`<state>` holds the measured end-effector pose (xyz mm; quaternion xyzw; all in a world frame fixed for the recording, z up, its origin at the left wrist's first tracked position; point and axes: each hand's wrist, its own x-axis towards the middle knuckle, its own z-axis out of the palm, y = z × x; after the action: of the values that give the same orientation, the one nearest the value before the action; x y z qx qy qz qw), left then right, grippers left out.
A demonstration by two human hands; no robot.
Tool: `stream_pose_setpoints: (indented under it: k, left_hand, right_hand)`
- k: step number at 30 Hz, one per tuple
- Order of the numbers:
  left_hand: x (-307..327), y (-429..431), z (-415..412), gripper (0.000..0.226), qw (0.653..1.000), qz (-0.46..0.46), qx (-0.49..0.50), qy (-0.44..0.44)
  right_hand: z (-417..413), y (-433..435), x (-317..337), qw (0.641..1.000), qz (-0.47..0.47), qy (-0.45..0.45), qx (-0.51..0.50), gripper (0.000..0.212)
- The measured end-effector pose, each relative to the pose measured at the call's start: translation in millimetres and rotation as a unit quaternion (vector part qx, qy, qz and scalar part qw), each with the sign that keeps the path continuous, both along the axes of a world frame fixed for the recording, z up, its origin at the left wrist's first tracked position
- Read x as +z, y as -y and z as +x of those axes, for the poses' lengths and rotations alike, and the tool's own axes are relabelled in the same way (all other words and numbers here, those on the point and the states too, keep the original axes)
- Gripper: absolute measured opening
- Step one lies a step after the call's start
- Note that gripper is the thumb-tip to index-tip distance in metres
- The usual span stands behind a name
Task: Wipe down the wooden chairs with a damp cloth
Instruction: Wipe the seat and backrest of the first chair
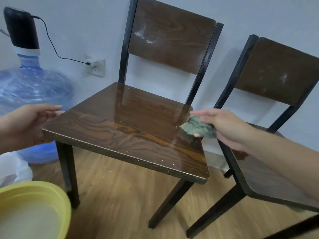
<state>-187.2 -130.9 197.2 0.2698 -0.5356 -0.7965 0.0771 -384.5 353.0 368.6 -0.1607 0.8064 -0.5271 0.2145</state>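
A dark wooden chair (131,128) with a black frame stands in front of me against the wall. Its seat shines wet and carries small crumbs, and its backrest shows white smears. My right hand (224,128) is closed around a crumpled green cloth (198,128) that presses on the seat's right edge. My left hand (29,123) grips the seat's left front corner, fingers on the side edge. A second chair of the same kind (276,173) stands to the right, partly under my right forearm, with a dusty backrest.
A yellow basin (57,197) holding water sits on the wood floor at lower left. A large blue water bottle (32,90) with a black pump stands left of the chair, its cable running to a wall socket (96,67). A white plastic bag (13,168) lies by the basin.
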Motion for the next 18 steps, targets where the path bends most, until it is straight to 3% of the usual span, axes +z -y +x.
stream_pose_setpoints:
  k: [3,4,6,7,9,10,12,15,18]
  left_hand:
    - [26.9,-28.5,4.5,0.060,0.998,-0.030,-0.058,0.013]
    - [31.7,-33.9,6.5,0.058,0.997,-0.037,-0.069,0.015]
    - [37.8,-42.8,10.6,0.052,0.997,-0.039,-0.065,0.012]
    - [37.8,-45.8,11.9,0.049,0.998,-0.035,-0.059,0.012]
    - [37.1,-46.2,13.0,0.055,0.998,-0.042,-0.054,0.007]
    - [37.1,-45.3,13.2,0.063,0.998,-0.041,-0.056,0.004]
    - [33.5,-41.9,13.3,0.076,0.997,-0.040,-0.068,-0.004]
    - [33.0,-41.4,12.9,0.084,0.996,-0.043,-0.073,-0.008]
    - [33.2,-40.9,12.3,0.087,0.996,-0.043,-0.081,-0.017]
  right_hand:
    - [-27.5,56.3,-2.4,0.979,-0.088,0.181,-0.013,0.035]
    - [-31.7,72.9,-6.4,0.975,-0.105,0.197,0.003,0.040]
    - [-39.0,100.4,-17.3,0.992,-0.039,0.096,0.070,0.042]
    - [-44.0,109.1,-24.2,0.994,0.048,-0.030,0.093,0.040]
    - [-53.4,119.4,-34.9,0.926,0.218,-0.293,0.095,0.031]
    - [-57.5,122.0,-37.0,0.888,0.259,-0.371,0.086,0.028]
    - [-64.3,126.8,-35.2,0.869,0.259,-0.412,0.086,0.027]
    - [-67.1,132.1,-30.8,0.901,0.230,-0.352,0.105,0.026]
    - [-69.7,134.7,-29.9,0.878,0.282,-0.364,0.132,0.035]
